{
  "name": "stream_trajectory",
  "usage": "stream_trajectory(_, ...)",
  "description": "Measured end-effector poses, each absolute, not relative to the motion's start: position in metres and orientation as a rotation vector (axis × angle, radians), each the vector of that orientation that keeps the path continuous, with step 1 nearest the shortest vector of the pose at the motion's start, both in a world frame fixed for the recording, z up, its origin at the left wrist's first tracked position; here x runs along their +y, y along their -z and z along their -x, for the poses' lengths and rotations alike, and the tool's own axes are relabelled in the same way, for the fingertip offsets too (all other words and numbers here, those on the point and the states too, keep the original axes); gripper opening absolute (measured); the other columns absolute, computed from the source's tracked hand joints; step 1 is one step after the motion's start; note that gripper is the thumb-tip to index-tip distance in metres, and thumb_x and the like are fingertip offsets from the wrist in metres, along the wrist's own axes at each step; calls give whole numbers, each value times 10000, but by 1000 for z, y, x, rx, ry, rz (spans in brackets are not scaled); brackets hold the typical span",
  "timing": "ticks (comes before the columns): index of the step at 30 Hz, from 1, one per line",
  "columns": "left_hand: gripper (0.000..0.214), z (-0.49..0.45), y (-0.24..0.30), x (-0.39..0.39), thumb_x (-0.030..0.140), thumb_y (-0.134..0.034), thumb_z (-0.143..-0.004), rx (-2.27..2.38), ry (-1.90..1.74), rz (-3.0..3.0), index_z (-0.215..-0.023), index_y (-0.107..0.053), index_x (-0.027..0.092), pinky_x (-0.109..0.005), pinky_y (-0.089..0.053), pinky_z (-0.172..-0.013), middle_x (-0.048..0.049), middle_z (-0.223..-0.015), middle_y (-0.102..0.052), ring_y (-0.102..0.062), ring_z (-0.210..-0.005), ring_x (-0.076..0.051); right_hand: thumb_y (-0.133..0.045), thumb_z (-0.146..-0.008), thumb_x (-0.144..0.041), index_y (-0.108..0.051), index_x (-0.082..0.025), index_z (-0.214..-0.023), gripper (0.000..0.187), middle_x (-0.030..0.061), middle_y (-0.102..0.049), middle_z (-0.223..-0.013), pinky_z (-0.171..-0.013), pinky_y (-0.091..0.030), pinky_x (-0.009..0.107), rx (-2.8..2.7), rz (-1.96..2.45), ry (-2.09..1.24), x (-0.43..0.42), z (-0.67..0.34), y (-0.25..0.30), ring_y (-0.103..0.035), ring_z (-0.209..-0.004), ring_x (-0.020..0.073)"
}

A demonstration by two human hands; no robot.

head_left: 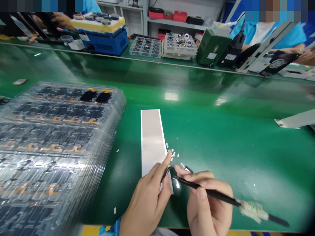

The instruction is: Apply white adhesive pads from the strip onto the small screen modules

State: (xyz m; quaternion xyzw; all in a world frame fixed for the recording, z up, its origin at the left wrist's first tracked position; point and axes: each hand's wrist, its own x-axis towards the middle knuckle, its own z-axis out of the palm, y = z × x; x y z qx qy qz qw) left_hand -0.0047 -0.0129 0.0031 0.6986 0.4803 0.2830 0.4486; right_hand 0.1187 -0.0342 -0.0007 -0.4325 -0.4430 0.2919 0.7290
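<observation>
My left hand point(147, 200) rests on the near end of a long white strip point(151, 141) lying on the green table, its fingers pinched on a small dark part at the strip's right edge. My right hand point(209, 203) grips black tweezers point(211, 193) like a pen, their tips meeting the small part beside my left fingertips. Pale tape is wrapped round the tweezers' rear end point(253, 209). Several tiny white scraps point(172, 152) lie scattered just beyond my fingers.
A tall stack of clear plastic trays point(54, 144) holding dark parts with orange flex strips fills the left. Across the table stand a blue machine point(103, 36), more part trays point(180, 44), a green box point(211, 47) and other people's arms. A white bracket point(295, 121) lies at right.
</observation>
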Motion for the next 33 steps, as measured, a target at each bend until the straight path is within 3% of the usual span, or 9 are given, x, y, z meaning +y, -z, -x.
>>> stream_trajectory(3,455,2,-4,-21,321,-300,-1030,1321,-817,-1504,-1465,-370,209,-248,-531,-718,-85,-1073,-715,-702,-849,-192,-378,-1010,-181,-587,-244,-1013,218,24,-580,-865,-757,-549,317,-1180,1087,-828,-31,-143,-6,-635,-840,155)
stream_trajectory(6,383,-2,-1,-26,428,-353,-1019,1414,-886,-1282,-1241,-551,186,-238,-537,-655,-70,-858,-741,-717,-745,-201,-490,-962,-208,-619,-235,-1043,154,27,-557,-881,-625,-448,252,-1531,1293,-964,-21,-161,-20,-542,-727,128)
stream_trajectory(9,410,-4,2,-24,506,-444,-976,1402,-930,-1198,-1188,-587,186,-234,-514,-582,-23,-658,-677,-670,-591,-192,-609,-854,-184,-631,-187,-806,52,11,-543,-800,-558,-371,239,-1816,1294,-1170,4,-171,-33,-495,-659,114)
stream_trajectory(12,543,-6,4,-19,552,-449,-963,1369,-987,-1098,-1375,-451,198,-215,-453,-506,26,-577,-599,-562,-467,-154,-615,-832,-181,-573,-172,-653,184,-9,-532,-717,-568,-368,235,-1835,1217,-1234,45,-181,-43,-489,-636,103)
stream_trajectory(20,685,-5,6,-14,555,-445,-973,1259,-1205,-944,-1502,-155,231,-236,-480,-556,21,-683,-590,-487,-484,-119,-724,-812,-338,-645,-154,-786,202,-19,-689,-745,-570,-494,185,-1996,970,-1443,83,-162,-48,-629,-654,93)
stream_trajectory(25,676,-3,2,-11,499,-331,-1020,1210,-1157,-1097,-1528,31,237,-268,-485,-538,49,-618,-532,-497,-477,-143,-579,-927,-313,-646,-155,-802,212,-66,-707,-737,-569,-543,156,-2167,1033,-1219,81,-148,-55,-689,-653,71)
stream_trajectory(27,630,-3,4,-9,488,-322,-1020,1199,-1184,-1164,-1522,-25,248,-267,-450,-510,33,-648,-545,-491,-488,-146,-501,-987,-324,-661,-136,-901,261,-39,-693,-797,-646,-576,222,-2122,1222,-1039,109,-159,-57,-694,-712,100)
stream_trajectory(31,380,2,-2,-10,480,-325,-1004,1212,-1175,-1368,-1303,-450,281,-288,-393,-461,-11,-684,-528,-486,-514,-167,-275,-1056,-355,-633,-81,-1143,459,35,-607,-1154,-918,-512,335,-1978,1709,-567,186,-201,-53,-649,-1032,194)
stream_trajectory(33,302,11,-15,-18,447,-342,-1007,1241,-1162,-1505,-1112,-590,311,-297,-419,-468,-14,-650,-543,-507,-513,-177,-580,-957,-358,-591,-160,-1207,319,83,-622,-1205,-860,-562,414,-1882,1876,-309,214,-221,-48,-642,-1025,217)
